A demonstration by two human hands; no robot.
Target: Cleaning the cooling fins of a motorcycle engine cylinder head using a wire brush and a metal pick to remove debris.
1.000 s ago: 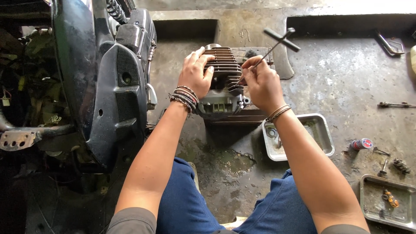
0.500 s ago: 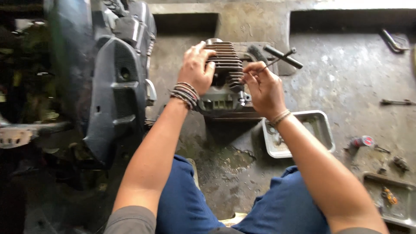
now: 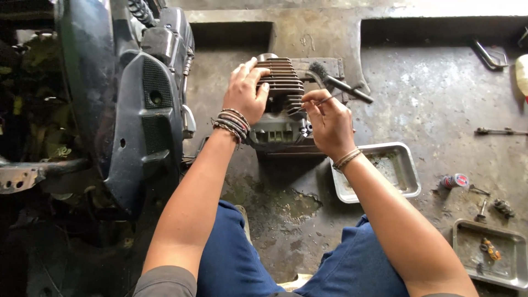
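Centrally, a finned engine cylinder (image 3: pixel 283 107) is seen standing on the stained concrete floor (image 3: pixel 434 99), just right of a black scooter body (image 3: pixel 137 104). The left hand (image 3: pixel 245 96) is laid over the fins, its grip spread and pressed against the cylinder's left side. A thin metal pick (image 3: pixel 324 100) is pinched in the right hand (image 3: pixel 329 122), whose grip is pressed together just right of the cylinder. A wire brush (image 3: pixel 335 82) is seen behind the cylinder, touching it. A metal tray (image 3: pixel 410 181) is placed near the cylinder's right side.
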